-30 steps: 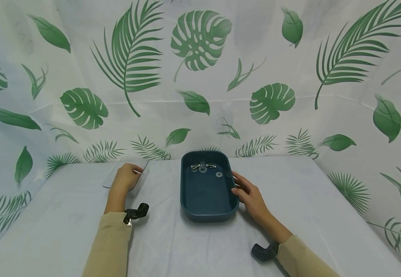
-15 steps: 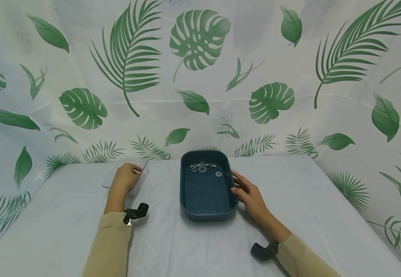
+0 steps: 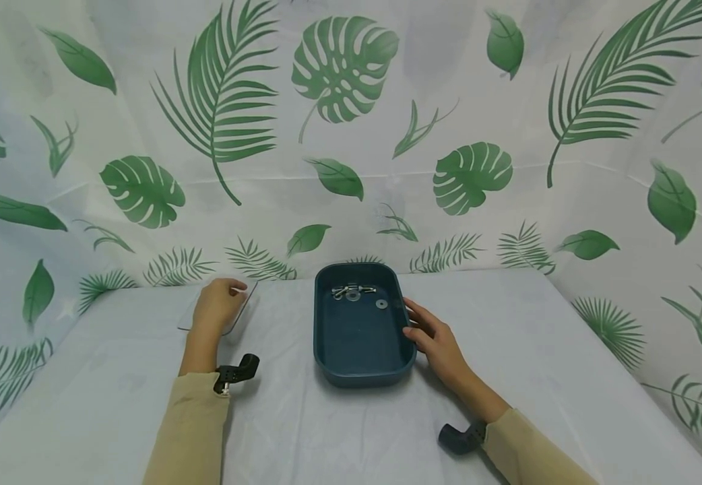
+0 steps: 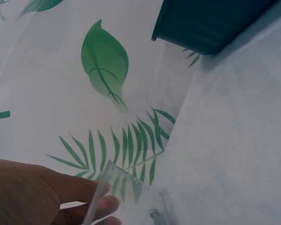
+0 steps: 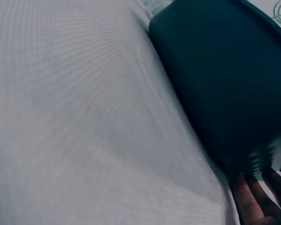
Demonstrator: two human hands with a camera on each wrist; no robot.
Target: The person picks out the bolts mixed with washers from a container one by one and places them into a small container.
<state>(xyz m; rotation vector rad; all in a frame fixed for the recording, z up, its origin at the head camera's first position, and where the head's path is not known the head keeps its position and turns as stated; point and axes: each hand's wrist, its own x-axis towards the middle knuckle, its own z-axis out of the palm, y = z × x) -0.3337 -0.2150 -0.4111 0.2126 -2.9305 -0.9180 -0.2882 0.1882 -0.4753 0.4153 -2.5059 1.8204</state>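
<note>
Left hand (image 3: 213,308): fingers curled round the edge of a clear container (image 4: 133,197).
Clear container: beneath and beside that hand (which hides much of it from above); a small metal piece (image 4: 154,215) shows through it.
Right hand (image 3: 440,347): clamped on a dark blue tray (image 3: 360,343), thumb at the rim, fingers along the outer wall.
Dark blue tray: just left of the right hand.
Bolts (image 3: 346,291): inside, beyond and left of the right hand.
Loose washer (image 3: 382,304): nearer that hand.
</note>
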